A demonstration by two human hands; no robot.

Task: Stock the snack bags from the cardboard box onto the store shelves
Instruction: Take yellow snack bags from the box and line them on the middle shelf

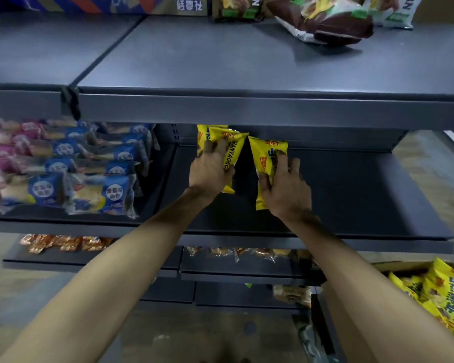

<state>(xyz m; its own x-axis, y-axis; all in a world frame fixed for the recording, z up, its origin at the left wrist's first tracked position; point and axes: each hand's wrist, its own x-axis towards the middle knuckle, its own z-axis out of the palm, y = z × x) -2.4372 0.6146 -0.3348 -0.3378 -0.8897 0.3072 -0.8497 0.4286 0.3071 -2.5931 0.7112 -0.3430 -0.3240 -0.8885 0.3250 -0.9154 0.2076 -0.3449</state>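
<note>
1. Reaching into the middle shelf (pixel 351 195), both bare arms extend forward from the bottom of the view.
2. Left hand (pixel 210 167): grip clenched around a yellow snack bag (pixel 230 150), held upright at the back of the shelf; another yellow bag (pixel 202 134) stands just behind it, partly hidden under the upper shelf (pixel 247 74).
3. Right hand (pixel 286 187): grip clasped on a second yellow snack bag (pixel 269 163), also upright, just beside the left one and apart from it.
4. Whether either bag's bottom edge touches the shelf surface cannot be told.
5. Cardboard box (pixel 393 267) sits at lower right, with more yellow bags (pixel 443 292) inside.
6. Blue and pink packets (pixel 71 166) fill the shelf section to the left.
7. A brown bag (pixel 333 24) lies tilted on the upper shelf.
</note>
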